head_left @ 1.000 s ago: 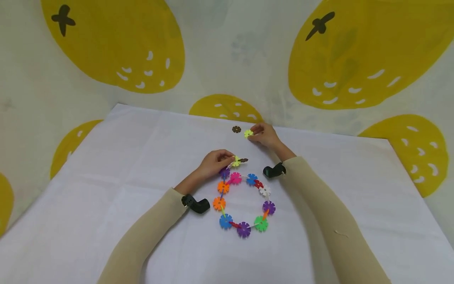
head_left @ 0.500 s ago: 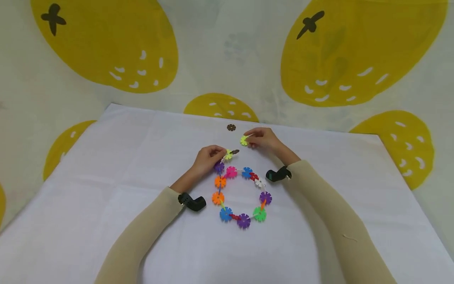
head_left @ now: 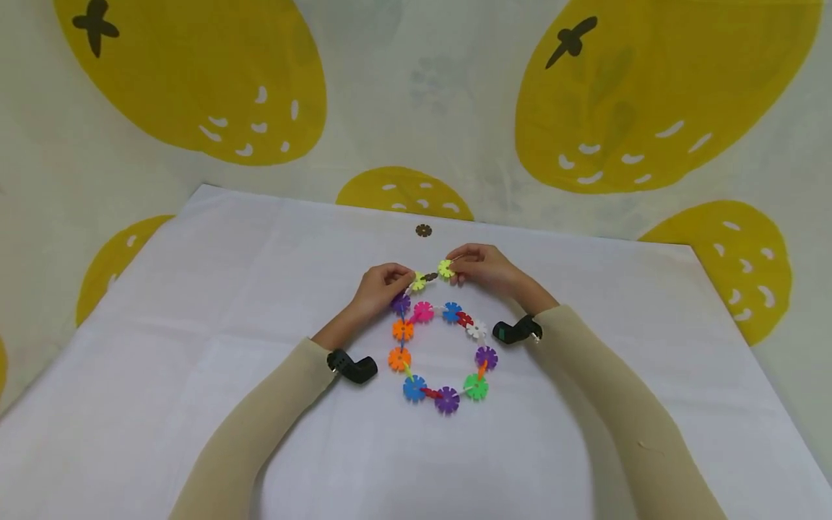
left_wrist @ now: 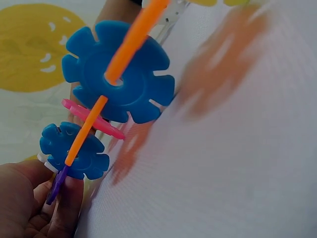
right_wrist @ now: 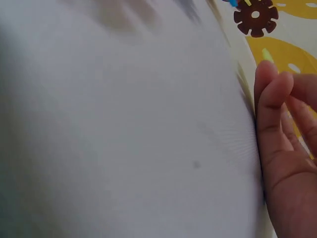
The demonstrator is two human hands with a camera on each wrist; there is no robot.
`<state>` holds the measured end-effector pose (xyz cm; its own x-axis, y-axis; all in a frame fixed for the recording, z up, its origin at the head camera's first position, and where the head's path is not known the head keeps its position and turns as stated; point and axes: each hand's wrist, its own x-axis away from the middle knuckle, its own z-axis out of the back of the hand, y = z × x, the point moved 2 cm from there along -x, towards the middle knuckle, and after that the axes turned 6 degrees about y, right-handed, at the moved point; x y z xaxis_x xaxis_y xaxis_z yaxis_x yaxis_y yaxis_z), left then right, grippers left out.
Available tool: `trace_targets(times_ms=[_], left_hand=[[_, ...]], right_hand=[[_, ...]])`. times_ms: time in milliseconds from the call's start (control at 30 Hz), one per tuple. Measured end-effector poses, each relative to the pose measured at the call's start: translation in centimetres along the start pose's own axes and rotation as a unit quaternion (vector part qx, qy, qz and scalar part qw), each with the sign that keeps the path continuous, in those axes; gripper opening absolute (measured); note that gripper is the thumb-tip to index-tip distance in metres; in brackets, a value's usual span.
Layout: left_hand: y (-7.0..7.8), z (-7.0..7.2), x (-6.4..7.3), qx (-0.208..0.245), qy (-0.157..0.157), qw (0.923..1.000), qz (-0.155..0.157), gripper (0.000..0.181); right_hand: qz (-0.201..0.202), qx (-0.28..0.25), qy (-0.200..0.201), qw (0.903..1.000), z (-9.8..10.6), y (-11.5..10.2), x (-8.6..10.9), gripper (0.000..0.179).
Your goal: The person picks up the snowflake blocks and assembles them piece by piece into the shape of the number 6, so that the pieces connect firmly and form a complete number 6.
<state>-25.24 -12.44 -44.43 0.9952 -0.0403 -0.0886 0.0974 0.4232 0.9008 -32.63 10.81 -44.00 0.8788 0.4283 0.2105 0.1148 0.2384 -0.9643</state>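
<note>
A chain of colourful notched snowflake discs (head_left: 414, 388) lies in a ring on the white cloth. My left hand (head_left: 382, 290) pinches its upper left end, near a yellow disc (head_left: 419, 282) with a brown disc (head_left: 430, 277) slotted on beyond it. In the left wrist view, finger and thumb grip a white piece beside a blue disc (left_wrist: 91, 161). A separate yellow disc (head_left: 445, 269) is pinched in my right hand (head_left: 486, 270), just right of the brown one. The right wrist view shows only this disc's yellow edge (right_wrist: 266, 54) above the fingertips, below the brown disc (right_wrist: 245, 20).
One loose brown disc (head_left: 424, 230) lies near the far edge of the white cloth (head_left: 260, 238). Behind it stands a backdrop (head_left: 416, 123) with large yellow fruit prints. A black camera sits on each wrist.
My right hand has brought the yellow disc from beside the loose brown disc toward me, close to the chain's brown end. The left hand keeps its hold on the chain. The head view has shifted slightly.
</note>
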Motion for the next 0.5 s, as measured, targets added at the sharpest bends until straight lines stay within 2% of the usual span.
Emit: trace_targets(times_ms=[200, 267, 433, 500], left_hand=[[0.2, -0.1, 0.1, -0.005, 0.001, 1.0, 0.002, 0.028], [0.2, -0.2, 0.1, -0.001, 0.001, 1.0, 0.0, 0.028], [0.3, -0.5, 0.1, 0.008, -0.001, 0.9999, -0.008, 0.028], [0.3, -0.5, 0.1, 0.006, -0.001, 0.9999, -0.009, 0.028]], right_hand=[[0.014, -0.049, -0.048, 0.9975, -0.4, 0.2, 0.7, 0.029], [0.013, -0.056, -0.047, 0.9973, -0.3, 0.3, 0.8, 0.027], [0.009, -0.064, -0.01, 0.9979, 0.1, 0.5, 1.3, 0.019], [0.009, -0.065, -0.01, 0.9978, 0.2, 0.6, 1.4, 0.017]])
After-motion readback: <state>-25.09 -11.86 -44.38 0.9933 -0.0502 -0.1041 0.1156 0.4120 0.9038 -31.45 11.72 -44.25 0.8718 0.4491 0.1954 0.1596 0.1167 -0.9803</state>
